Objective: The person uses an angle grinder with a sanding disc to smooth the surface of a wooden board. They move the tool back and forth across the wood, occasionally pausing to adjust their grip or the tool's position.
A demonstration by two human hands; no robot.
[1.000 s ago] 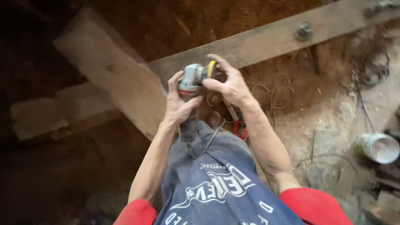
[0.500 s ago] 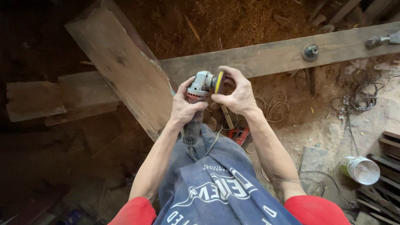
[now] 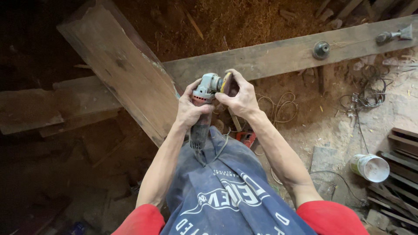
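One angle grinder is showing, and two hands are working on it above the person's lap. The left hand is clenching around the grinder's grey and red body, fingers wrapped tight. The right hand is curling its fingertips over the yellow-backed disc at the grinder's head, gripping it at the rim. The grinder's dark rear end is resting against the blue printed apron, with its cord trailing down over the cloth.

Compared with half a second ago, the hands and grinder are sitting slightly higher and further left in the view, and the right fingers are covering more of the disc, so less yellow is showing.

Two long wooden planks are crossing beyond the hands: a wide plank slanting from upper left, and a long beam running to the upper right. One round wire cup brush is lying on the beam, and another tool is lying near its far end. One white bucket is lying on its side on the dusty ground at right, near tangled wires. A red tool is partly hiding behind the right forearm.
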